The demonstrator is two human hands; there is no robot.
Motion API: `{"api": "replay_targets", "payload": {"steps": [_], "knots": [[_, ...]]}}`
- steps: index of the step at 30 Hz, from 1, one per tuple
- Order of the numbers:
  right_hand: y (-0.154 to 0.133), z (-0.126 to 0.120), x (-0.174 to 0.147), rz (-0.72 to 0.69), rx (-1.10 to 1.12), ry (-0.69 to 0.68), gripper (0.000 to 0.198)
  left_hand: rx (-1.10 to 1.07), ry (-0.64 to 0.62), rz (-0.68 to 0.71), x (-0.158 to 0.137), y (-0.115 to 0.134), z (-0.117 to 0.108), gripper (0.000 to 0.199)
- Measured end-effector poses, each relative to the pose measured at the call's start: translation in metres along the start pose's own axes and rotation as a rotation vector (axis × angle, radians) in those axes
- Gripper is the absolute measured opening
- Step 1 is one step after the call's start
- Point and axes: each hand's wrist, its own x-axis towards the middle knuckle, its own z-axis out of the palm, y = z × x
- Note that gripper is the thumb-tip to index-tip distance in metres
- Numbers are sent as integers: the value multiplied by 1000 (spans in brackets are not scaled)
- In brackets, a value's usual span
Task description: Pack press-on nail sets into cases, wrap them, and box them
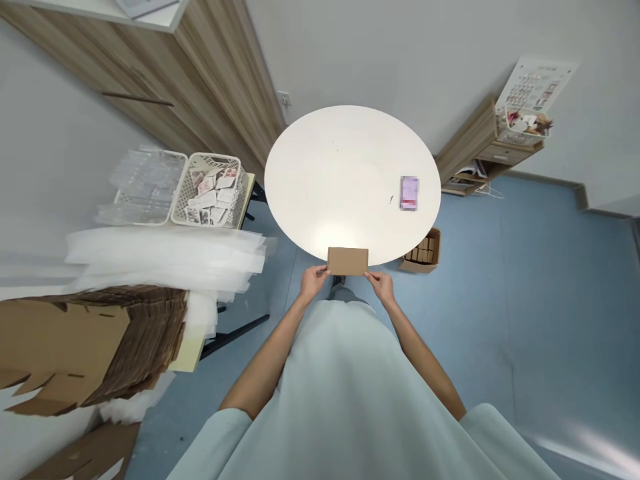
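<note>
A small closed brown cardboard box (348, 261) sits at the near edge of the round white table (345, 160), partly over the rim. My left hand (314, 283) grips its near left corner with the fingers closed. At the opposite near corner, my right hand (382, 287) pinches the box between thumb and fingers. The box looks level, its plain top facing up. Whether it rests on the table or is held just above it, I cannot tell. Its contents are hidden.
A blurred purple packet (409, 193) lies on the table's right side. Below it on the floor stands an open carton (423, 253) of small boxes. To the left are white baskets (207, 190), foam sheets (165, 257) and stacked flat cardboard (95, 343). A wooden cabinet (480, 143) stands right.
</note>
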Motion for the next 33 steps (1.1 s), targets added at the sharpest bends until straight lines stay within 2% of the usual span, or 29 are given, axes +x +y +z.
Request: {"api": "replay_targets", "payload": {"steps": [3,6,9,12,15,18,22,28,31,33], "knots": [[7,-15,-25,138,186,2,45,-113,2,19,-23,-7,16,31],[9,-41,-48,239,303,24,50,-277,-61,24,-41,-4,38,44],[11,-69,-70,272,319,78,52,-379,-117,28,-56,5,57,55],[20,-93,-85,281,332,102,54,-391,-164,32,-67,14,71,60],[33,-116,-91,284,371,80,53,-391,-211,32,-73,21,85,64],[49,-145,-88,263,405,73,53,-399,-253,10,-76,30,110,69],[67,-202,-80,220,431,93,54,-387,-345,-21,-72,47,168,74],[95,-315,-63,153,400,175,57,-358,-433,-94,-68,86,289,81],[109,-367,-50,141,371,205,59,-322,-466,-108,-68,105,344,75],[116,-395,-40,138,335,191,58,-291,-445,-140,-67,116,374,67]]}}
